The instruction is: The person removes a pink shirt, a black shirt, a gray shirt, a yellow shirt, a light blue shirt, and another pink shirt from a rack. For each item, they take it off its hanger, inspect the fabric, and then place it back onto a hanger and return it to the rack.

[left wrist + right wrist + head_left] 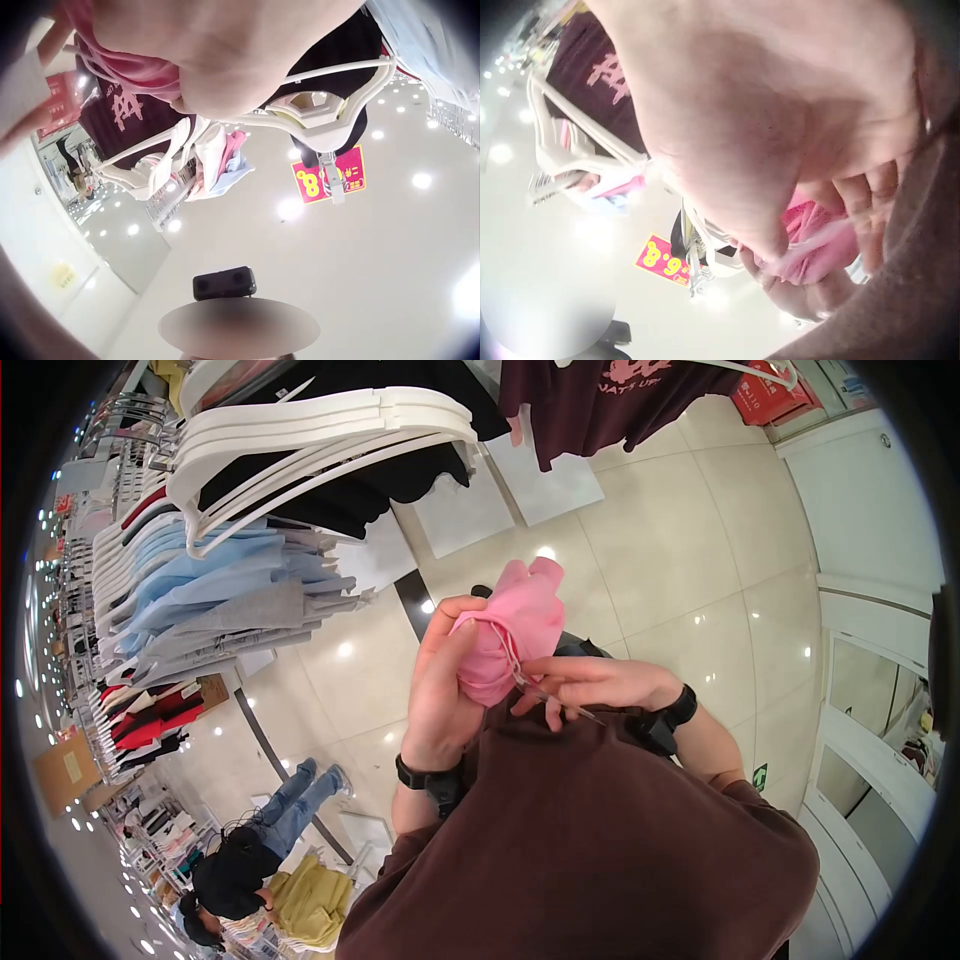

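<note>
A bunched pink cloth item (pixel 530 605) is held up in front of the brown shirt. My left hand (pixel 437 685) grips it from the left side, thumb across its front. At its right edge my right hand (pixel 600 682) pinches a thin, whitish translucent strip (pixel 817 240), which stretches from the thumb toward the other fingers in the right wrist view. A pale loop lies against the pink folds beside the right fingertips. In the left wrist view only a pink fold (pixel 142 75) shows beside the left palm. The exact kind of the strip I cannot tell.
White hangers (pixel 330 445) with black tops hang close at upper left, above blue and grey shirts (pixel 220 580). A maroon printed shirt (pixel 620 400) hangs ahead. Another person (pixel 235 870) stands at lower left near a yellow-green garment (pixel 315 900). White cabinets (pixel 870 510) line the right.
</note>
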Demonstrator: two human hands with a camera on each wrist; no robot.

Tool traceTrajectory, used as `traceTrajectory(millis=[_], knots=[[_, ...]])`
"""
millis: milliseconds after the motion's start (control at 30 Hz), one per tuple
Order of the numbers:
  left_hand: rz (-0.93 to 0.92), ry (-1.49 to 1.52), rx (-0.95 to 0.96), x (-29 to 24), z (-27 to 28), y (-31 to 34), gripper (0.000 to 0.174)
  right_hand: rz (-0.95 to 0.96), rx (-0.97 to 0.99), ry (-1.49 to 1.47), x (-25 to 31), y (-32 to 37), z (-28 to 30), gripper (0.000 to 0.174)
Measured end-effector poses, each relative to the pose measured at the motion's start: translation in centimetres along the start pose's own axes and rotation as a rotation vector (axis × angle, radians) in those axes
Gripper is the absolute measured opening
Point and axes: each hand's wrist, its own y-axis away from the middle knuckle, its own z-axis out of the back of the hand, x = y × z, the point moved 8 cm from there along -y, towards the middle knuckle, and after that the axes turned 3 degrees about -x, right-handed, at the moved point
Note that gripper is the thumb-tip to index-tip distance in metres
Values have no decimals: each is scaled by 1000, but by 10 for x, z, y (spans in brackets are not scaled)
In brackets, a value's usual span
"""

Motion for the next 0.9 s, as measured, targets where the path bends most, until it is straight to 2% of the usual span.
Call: traceTrajectory(millis=[67, 100, 133, 200, 267, 333, 367, 433, 467, 533, 567, 667, 733, 800, 900], knots=[[-30, -59, 38, 1, -4, 1, 20, -96, -52, -349, -11, -3, 4, 57], [-60, -116, 78, 1, -7, 2, 19, -21, -165, -515, -8, -7, 7, 57], [-57, -117, 80, 2, -7, 3, 19, -19, -167, -517, -8, -7, 7, 57], [-99, -242, 74, 0, -4, 6, 18, 125, -118, -819, 4, -8, 9, 58], [-82, -305, 82, 3, -5, 8, 18, 128, -142, -803, 4, -8, 11, 62], [-66, -370, 91, 5, -10, 9, 17, 103, -76, -695, 1, -8, 7, 48], [-50, -365, 112, 4, -15, 11, 17, 103, -74, -696, -5, -11, 11, 48], [-35, -361, 131, 4, -16, 13, 16, 240, 61, -707, 3, -18, 12, 24], [-27, -398, 151, 5, -14, 14, 15, 239, 62, -708, 4, -16, 13, 24], [-20, -437, 168, 6, -15, 16, 14, 300, -169, -799, 23, -14, 25, 17], [-21, -481, 164, 5, -18, 17, 14, 422, -255, -727, 21, -19, 38, 16], [-28, -530, 163, 4, -19, 18, 12, 406, -339, -662, 24, -24, 43, 11], [-38, -530, 159, 2, -17, 19, 12, 431, -299, -600, 18, -26, 48, 8], [-33, -475, 119, -1, -15, 19, 12, 348, -557, -222, 9, -22, 62, 7], [-60, -487, 111, -3, -18, 18, 12, 300, -628, -45, -2, -22, 70, 8]])
